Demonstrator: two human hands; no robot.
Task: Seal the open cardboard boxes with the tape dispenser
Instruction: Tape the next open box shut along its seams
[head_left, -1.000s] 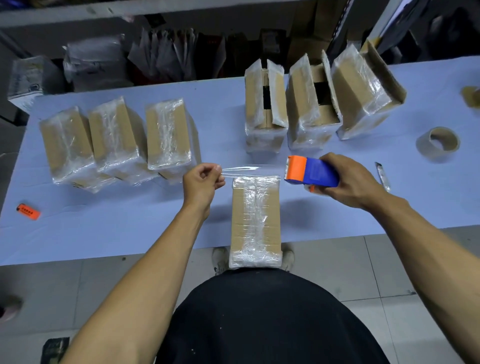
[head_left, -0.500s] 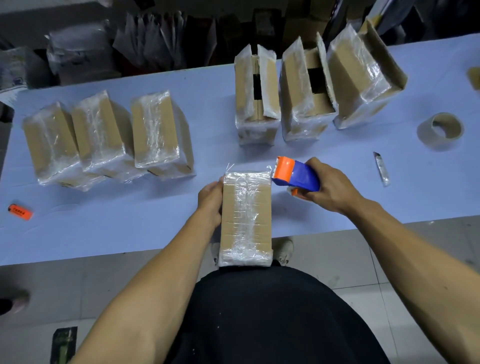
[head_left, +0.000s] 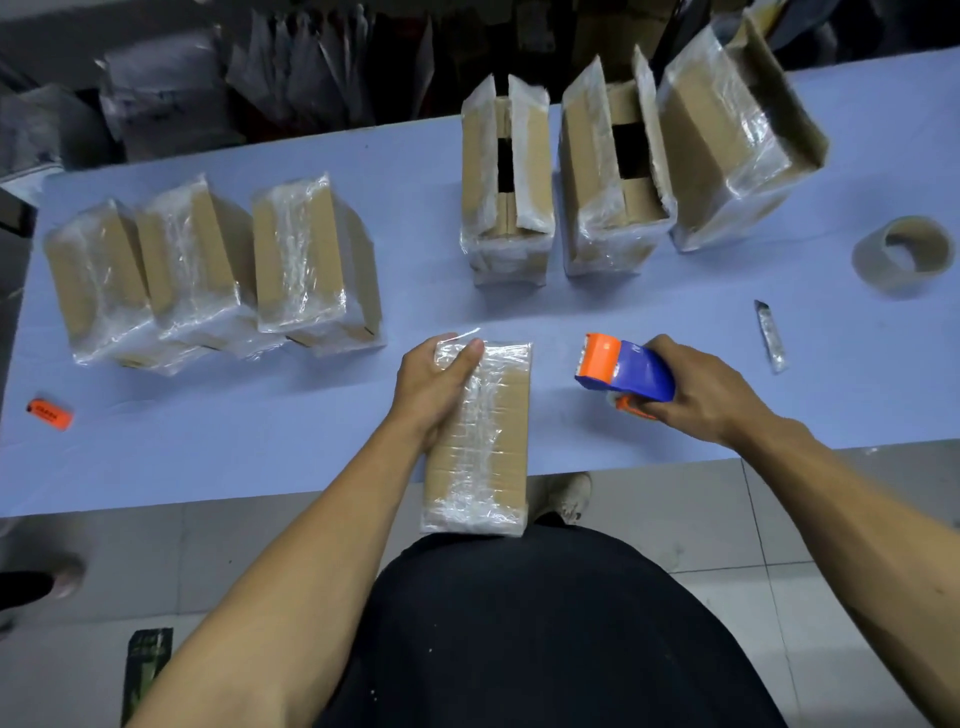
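A taped cardboard box (head_left: 488, 447) lies lengthwise at the table's front edge, overhanging toward my body. My left hand (head_left: 434, 389) grips its far left corner, thumb across the top over the tape. My right hand (head_left: 701, 389) holds the blue and orange tape dispenser (head_left: 621, 371) just right of the box, lifted off it. Three open boxes (head_left: 506, 182) (head_left: 613, 182) (head_left: 727, 150) with raised flaps stand at the back right. Three sealed boxes (head_left: 98, 280) (head_left: 192, 265) (head_left: 306, 260) sit at the left.
A spare tape roll (head_left: 906, 257) and a small utility knife (head_left: 770, 335) lie on the blue table (head_left: 857, 389) at the right. An orange lighter-like object (head_left: 49, 414) lies at the left front. Bags and cartons crowd the dark space behind the table.
The stretched tape strip was laid down and cut. My left hand dropped from pinching the tape end to gripping the box's far corner. The dispenser moved right, away from the box.
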